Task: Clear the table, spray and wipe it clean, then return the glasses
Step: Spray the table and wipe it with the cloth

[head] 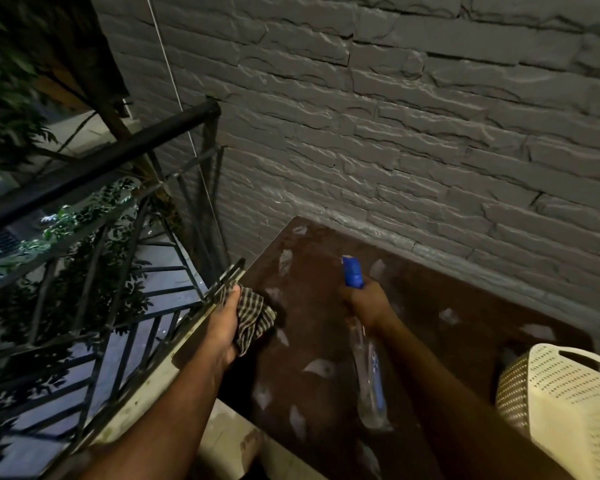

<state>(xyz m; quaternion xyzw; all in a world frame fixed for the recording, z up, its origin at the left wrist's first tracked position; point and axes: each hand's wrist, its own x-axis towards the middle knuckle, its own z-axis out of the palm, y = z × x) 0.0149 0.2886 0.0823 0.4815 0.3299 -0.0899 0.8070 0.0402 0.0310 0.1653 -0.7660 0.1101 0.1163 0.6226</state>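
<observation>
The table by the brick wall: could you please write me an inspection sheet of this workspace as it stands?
Surface: brown table set against the wall, with pale patches scattered over it; I cannot tell whether they are spray, foam or glare.
Job's things: checked cloth and clear spray bottle with a blue head pointing away over the table; no glasses seen.
Clutter: cream perforated basket at the right edge.
Grippers: left hand grips the cloth at the table's left edge; right hand grips the bottle's neck.
Cables: thin line running down the wall.
Surroundings: grey brick wall, black metal railing, foliage beyond.
</observation>
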